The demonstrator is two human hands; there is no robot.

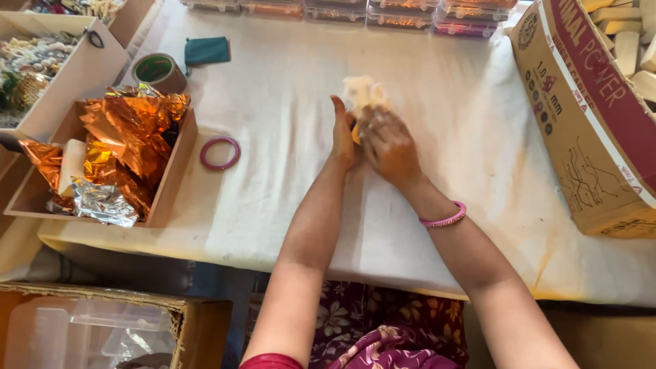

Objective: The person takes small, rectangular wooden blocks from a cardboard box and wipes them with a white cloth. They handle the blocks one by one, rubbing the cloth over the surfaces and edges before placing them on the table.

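Note:
Both my hands meet over the middle of the white cloth-covered table (273,205). Between them is a small pale, cream-coloured lump (365,92) with an orange bit at its base; it is blurred. My left hand (343,137) stands edge-up against its left side, fingers straight. My right hand (386,145) is curled over its right side and front, a pink bangle on that wrist. Both hands press on the lump, which rises just above the fingertips.
A wooden tray (171,181) of orange and silver foil sheets sits at the left. A pink ring (220,153), a tape roll (158,71) and a teal pouch (207,50) lie near it. A printed cardboard box (588,116) stands at the right; clear boxes (403,14) line the far edge.

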